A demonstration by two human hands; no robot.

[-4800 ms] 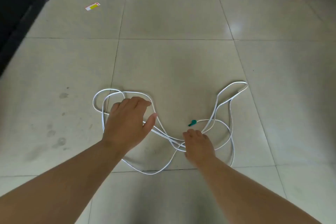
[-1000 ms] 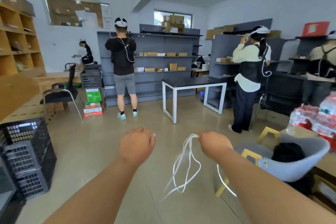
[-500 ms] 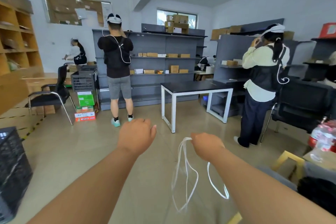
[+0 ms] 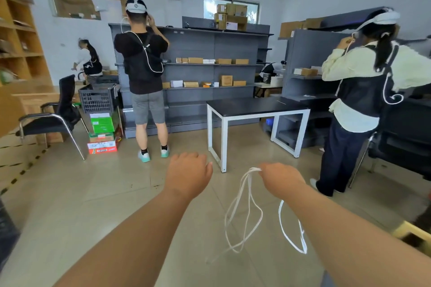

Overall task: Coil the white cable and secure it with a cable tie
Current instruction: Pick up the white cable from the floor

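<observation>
White cable [image 4: 249,184] now in right hand [image 4: 281,179]

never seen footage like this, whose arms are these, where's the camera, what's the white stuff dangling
No machine here: a person wears one camera on the head, looking forward and down, so both bare arms are the wearer's own. The right hand pinches the white cable, whose loose loops hang above the tiled floor. The left hand hovers beside it, apparently holding nothing. No cable tie shows. Ahead stand a dark-topped table, grey shelves with boxes, and other people.
</observation>
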